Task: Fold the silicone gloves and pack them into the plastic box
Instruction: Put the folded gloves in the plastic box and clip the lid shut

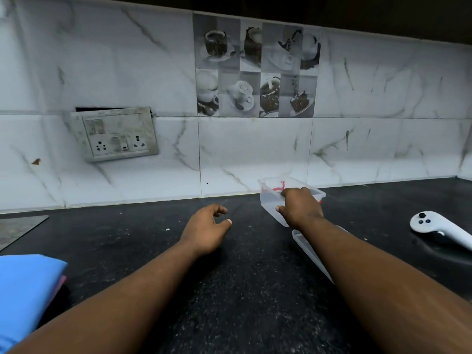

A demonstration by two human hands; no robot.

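1. Currently, the plastic box [269,203] stands uncovered on the dark table [255,290], close to the tiled wall.
2. A red glove [277,189] lies inside the box, partly hidden by the right hand [300,206].
3. The right hand grips the box's near wall, with the fingers curled over the rim and the thumb outside.
4. The left hand [204,231] hovers over the table, loosely curled, holding nothing.
5. A clear lid [306,245] lies beneath the right forearm, and a white controller [431,227] rests at the far right.

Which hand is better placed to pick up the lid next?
Left, probably. The left hand hovers free over the counter, while the right hand grips the plastic box and its forearm lies over the lid.
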